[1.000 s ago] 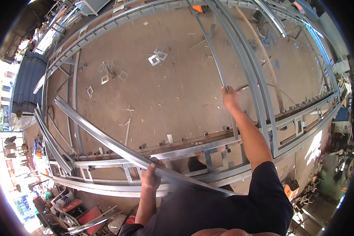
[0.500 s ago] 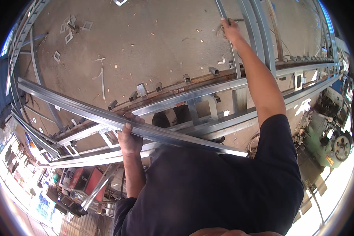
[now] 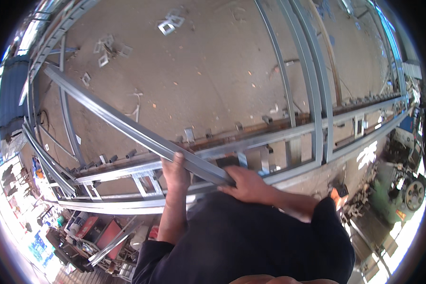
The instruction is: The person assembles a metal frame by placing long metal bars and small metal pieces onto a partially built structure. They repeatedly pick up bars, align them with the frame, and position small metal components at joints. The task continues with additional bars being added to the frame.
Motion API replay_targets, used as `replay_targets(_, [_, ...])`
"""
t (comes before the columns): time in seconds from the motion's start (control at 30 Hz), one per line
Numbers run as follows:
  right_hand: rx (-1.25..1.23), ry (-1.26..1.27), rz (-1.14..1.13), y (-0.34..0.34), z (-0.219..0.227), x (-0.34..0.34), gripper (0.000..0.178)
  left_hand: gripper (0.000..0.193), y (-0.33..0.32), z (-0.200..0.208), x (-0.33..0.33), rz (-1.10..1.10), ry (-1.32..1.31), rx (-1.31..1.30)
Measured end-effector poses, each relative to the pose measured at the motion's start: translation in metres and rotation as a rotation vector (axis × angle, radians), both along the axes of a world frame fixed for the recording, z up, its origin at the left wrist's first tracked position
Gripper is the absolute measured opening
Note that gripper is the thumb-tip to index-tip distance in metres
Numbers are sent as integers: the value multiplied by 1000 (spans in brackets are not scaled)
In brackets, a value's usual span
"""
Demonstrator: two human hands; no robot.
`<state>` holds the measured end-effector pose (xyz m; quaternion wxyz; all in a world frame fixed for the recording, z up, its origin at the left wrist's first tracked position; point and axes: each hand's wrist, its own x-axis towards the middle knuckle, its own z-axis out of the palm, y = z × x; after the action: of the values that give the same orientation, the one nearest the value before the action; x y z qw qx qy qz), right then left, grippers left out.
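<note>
A long grey steel bar [image 3: 123, 124] runs diagonally from the upper left down to the middle of the view. My left hand [image 3: 175, 171] grips it from below, fingers curled over its edge. My right hand [image 3: 245, 184] is closed on the bar's near end, close to my dark shirt. Under the bar lies a large welded steel frame [image 3: 270, 137] with long rails and short uprights, laid flat on the concrete floor.
Parallel steel rails [image 3: 312, 75] cross the floor to the upper right. Small square metal offcuts [image 3: 168, 23] lie on the concrete at the top. A green machine [image 3: 404, 189] stands at the right, and cluttered tools and red boxes [image 3: 94, 227] sit at the lower left.
My right hand has left the far upright rail and come down onto the near end of the bar. The view has tilted, and my left hand stays on the bar.
</note>
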<state>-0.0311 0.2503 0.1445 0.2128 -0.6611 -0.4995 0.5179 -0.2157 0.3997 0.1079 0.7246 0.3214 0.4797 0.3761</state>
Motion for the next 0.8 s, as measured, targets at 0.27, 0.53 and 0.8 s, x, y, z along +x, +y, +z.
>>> replay_targets(0.27, [51, -167, -358, 3, -24, 19, 38, 26, 13, 12, 13, -64, 71, -132])
replay_targets(0.53, [163, -506, -667, 194, -67, 143, 38, 31, 11, 23, -6, -87, 25, -199])
replay_targets(0.8, [23, -579, -749, 296, -114, 200, 43, 23, 15, 14, -33, 22, 13, -173])
